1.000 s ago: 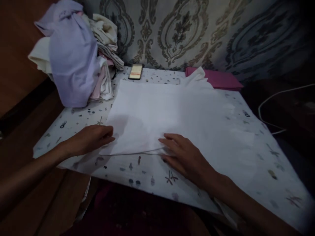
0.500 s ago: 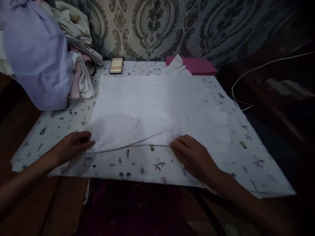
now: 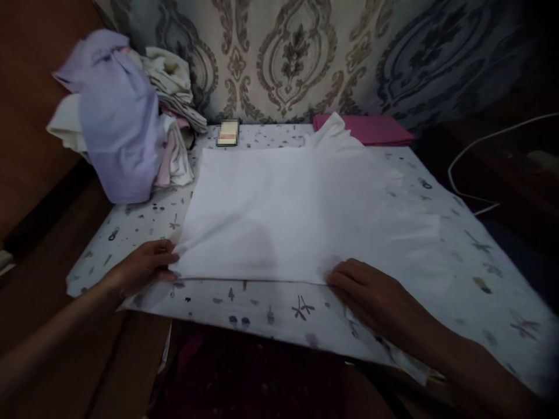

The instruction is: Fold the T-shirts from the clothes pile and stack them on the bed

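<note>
A white shirt [image 3: 257,209] lies flat and sideways over the printed cloth on the table, with a crumpled part sticking up at its far side. My left hand [image 3: 151,262] pinches the shirt's near left corner, where a soft crease runs inward. Farther right along the same near edge, my right hand [image 3: 367,288] has its fingers closed on the fabric. Between the two hands the edge runs nearly straight. The right-hand part of the shirt spreads out past my right hand, partly hidden by it.
A heap of clothes with a lilac garment [image 3: 122,128] on top stands at the left. A folded pink cloth [image 3: 379,129] and a small pixelated box-like item [image 3: 227,132] lie by the patterned wall. A white cable [image 3: 463,145] curves at the right.
The near edge, which had a slanting fold by my right hand, now lies straighter between my hands. The view has shifted, so everything sits farther right in the picture.
</note>
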### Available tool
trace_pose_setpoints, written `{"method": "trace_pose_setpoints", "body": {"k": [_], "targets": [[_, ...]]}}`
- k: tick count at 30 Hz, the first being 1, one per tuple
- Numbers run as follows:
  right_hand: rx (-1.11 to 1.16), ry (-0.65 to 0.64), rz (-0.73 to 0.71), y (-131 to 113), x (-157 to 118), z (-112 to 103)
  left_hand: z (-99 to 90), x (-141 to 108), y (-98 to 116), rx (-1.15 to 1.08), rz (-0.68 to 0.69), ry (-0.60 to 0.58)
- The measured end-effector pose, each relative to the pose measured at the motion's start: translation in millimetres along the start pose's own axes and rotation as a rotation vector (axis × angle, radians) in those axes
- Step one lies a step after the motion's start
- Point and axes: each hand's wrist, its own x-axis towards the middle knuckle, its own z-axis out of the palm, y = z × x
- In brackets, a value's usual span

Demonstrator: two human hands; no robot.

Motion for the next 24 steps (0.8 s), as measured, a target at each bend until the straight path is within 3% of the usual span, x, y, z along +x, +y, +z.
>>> {"method": "trace_pose_setpoints", "body": {"k": [3,6,11,16,18,21,24], "targets": [[0.039,-0.059,-0.092,-10,26,-7,1.5,0,2,-0.120,-0.100,0.025],[0.066,-0.091,-0.222,-36,67,2,1.4,2,4,-0.076,-0.117,0.005],[0.027,-0.147,-0.464,-82,131,53,-4.5,0,3,0.054,-0.119,-0.029],[0.063,-0.128,-0.647,-104,153,89,-17.9,13,22,0.264,-0.059,-0.085],[0.087,-0.126,-0.655,-107,153,94,-18.5,29,37,0.370,0.047,-0.032],[0.084,-0.136,-0.638,-110,151,96,-8.0,56,55,0.661,0.222,0.160],[0.088,-0.125,-0.627,-112,149,95,9.4,75,62,1.006,0.270,0.361]]}}
